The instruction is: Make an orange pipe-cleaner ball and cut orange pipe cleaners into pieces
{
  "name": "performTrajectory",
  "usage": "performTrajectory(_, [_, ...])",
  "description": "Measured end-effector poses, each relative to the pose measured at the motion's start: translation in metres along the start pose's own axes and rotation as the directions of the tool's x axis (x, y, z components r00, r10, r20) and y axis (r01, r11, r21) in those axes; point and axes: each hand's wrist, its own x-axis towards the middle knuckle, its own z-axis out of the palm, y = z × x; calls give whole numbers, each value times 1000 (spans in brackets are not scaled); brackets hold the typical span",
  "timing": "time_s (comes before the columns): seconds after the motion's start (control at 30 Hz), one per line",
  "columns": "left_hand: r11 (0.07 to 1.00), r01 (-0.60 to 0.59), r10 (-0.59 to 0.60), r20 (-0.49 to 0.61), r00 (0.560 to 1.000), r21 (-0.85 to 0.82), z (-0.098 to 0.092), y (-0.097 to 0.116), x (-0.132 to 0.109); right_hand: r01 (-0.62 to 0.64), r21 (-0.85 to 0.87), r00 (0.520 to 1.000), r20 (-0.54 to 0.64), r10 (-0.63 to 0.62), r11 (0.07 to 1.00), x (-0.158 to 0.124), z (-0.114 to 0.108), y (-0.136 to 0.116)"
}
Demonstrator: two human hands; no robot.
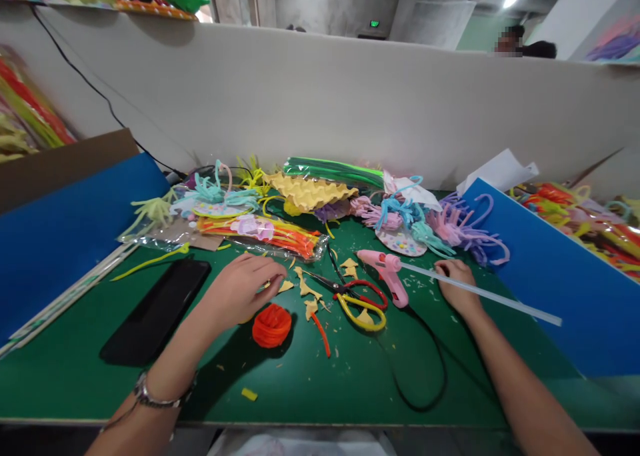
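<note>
My left hand (240, 289) hovers over the green table (300, 383) with its fingers curled together at the tips, touching yellow scraps (286, 285); what it pinches is hidden. Just below it lies an orange coiled pipe-cleaner ball (271, 325). My right hand (457, 284) is closed on a long clear glue stick (500, 299) that runs into the back of a pink glue gun (387, 273) lying on the table. Red-and-yellow scissors (357, 299) lie between my hands.
A black phone (157, 309) lies at the left. Piles of coloured pipe cleaners (280, 233), a yellow egg tray piece (310, 191) and fuzzy craft pieces (425, 219) fill the back. Blue boards (545, 276) flank both sides. The gun's black cord (425, 376) loops forward. A person stands behind the partition.
</note>
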Motion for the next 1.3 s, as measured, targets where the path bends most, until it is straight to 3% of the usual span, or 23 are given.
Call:
performTrajectory(0.23, [999, 12, -12, 1, 1000, -41, 2, 1, -1, 68, 18, 998, 6, -68, 998, 0, 11, -19])
performTrajectory(0.57, [997, 50, -48, 46, 998, -53, 2, -1, 1, 219, 77, 976, -16, -219, 973, -4, 12, -17])
performTrajectory(0.73, [996, 77, -74, 64, 995, -47, 4, -2, 5, 214, 65, 975, -68, -210, 975, 0, 18, -14])
performTrajectory(1.3, [984, 123, -110, 101, 989, -131, 13, -9, 1, 209, 74, 976, -80, -203, 975, 1, 28, -10])
